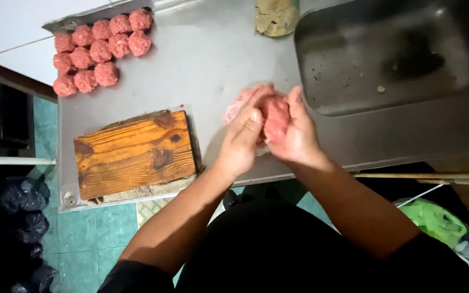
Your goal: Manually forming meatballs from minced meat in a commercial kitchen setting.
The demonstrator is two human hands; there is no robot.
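The fingers [256,106] of the left hand [242,138] and right hand [294,133] are curling closed around a lump of raw minced meat [275,116] at frame centre above the counter [213,59], where loose squeezing is risking bits dropping off the near edge.

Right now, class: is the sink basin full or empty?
Nearly empty: the sink shows bare, dark metal with only a few small scraps, and no water is visible.
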